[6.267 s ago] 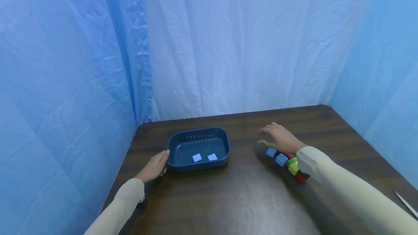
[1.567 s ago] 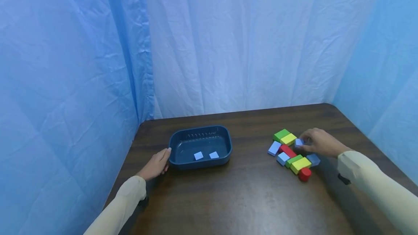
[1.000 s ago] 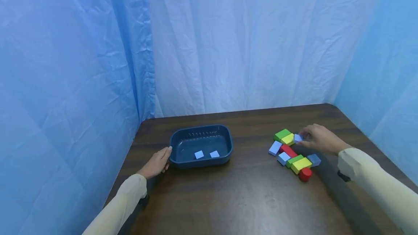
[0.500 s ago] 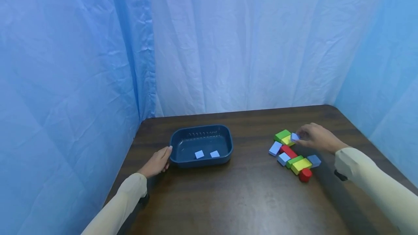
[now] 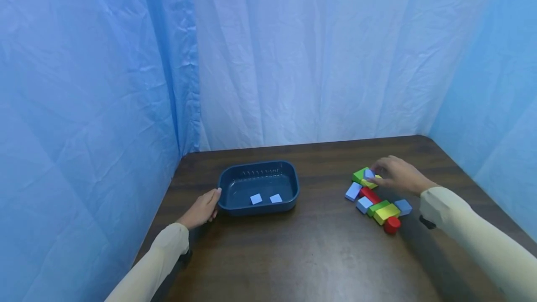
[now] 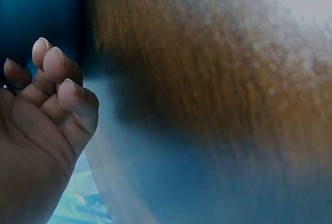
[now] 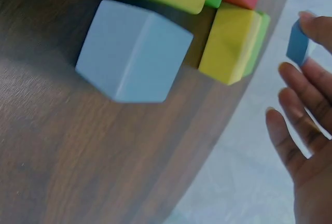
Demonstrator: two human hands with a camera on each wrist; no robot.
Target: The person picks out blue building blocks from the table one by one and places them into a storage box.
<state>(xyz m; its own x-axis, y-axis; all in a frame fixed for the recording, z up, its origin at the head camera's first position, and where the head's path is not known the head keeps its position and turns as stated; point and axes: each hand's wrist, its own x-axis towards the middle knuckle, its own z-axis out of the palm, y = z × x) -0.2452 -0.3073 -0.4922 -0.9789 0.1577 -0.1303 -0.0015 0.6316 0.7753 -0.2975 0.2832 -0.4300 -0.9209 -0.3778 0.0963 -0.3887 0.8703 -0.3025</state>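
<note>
My left hand (image 5: 201,209) grips the left end of a dark blue plastic tray (image 5: 258,210), thumb on the rim. In the left wrist view its curled fingers (image 6: 62,68) show beside the tray wall (image 6: 41,16). Two pale blue blocks lie in the tray near its front wall. My right hand (image 5: 398,175) pinches a small blue block (image 5: 368,174) between thumb and fingertips, raised over the green block (image 5: 358,175) and the yellow block (image 5: 369,184). The right wrist view shows this blue block (image 7: 298,43) in the fingertips, the other fingers spread.
Below the right hand, a cluster on the dark wooden table (image 5: 319,246) holds a red block (image 5: 370,194), a yellow block (image 5: 386,213), a red cylinder (image 5: 392,224), a blue block (image 5: 403,207) and several others. Blue and white curtains (image 5: 302,59) hang around the table.
The right hand went from over the cluster to its right side and took hold of a blue block. It has since lifted it and moved left. The left hand stays on the tray.
</note>
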